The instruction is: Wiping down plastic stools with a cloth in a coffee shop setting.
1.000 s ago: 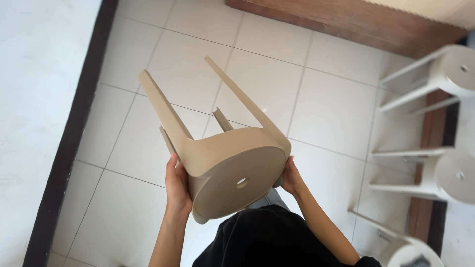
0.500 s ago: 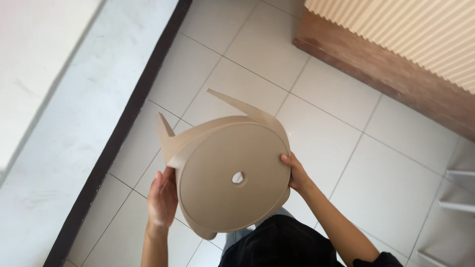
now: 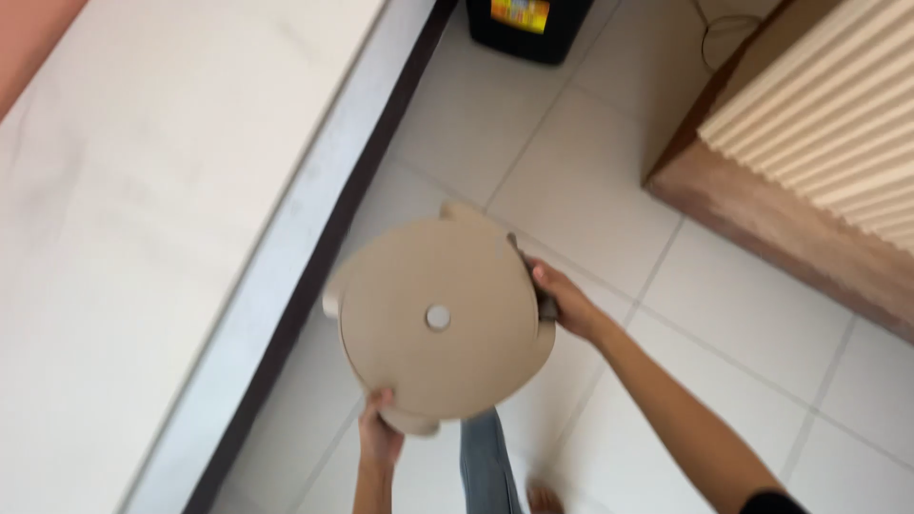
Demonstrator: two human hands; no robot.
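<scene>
Head view: a beige round stool [image 3: 433, 324] is held over the tiled floor [image 3: 571, 181], its flat seat facing straight up at the camera, a small hole at the centre. Its axis runs down away from the camera, so the legs point at the floor; only short stubs of them show past the rim, at the top, left, bottom and right. The left hand [image 3: 379, 433] clasps the near rim by the bottom stub, fingers curled under the seat. The right hand [image 3: 562, 300] is closed on the right rim, thumb on the edge. The stool hangs just right of a white counter [image 3: 143, 238] with a dark edge. A black bin [image 3: 528, 29] stands at the top, a ribbed wooden cabinet [image 3: 809, 162] at right, well apart.
</scene>
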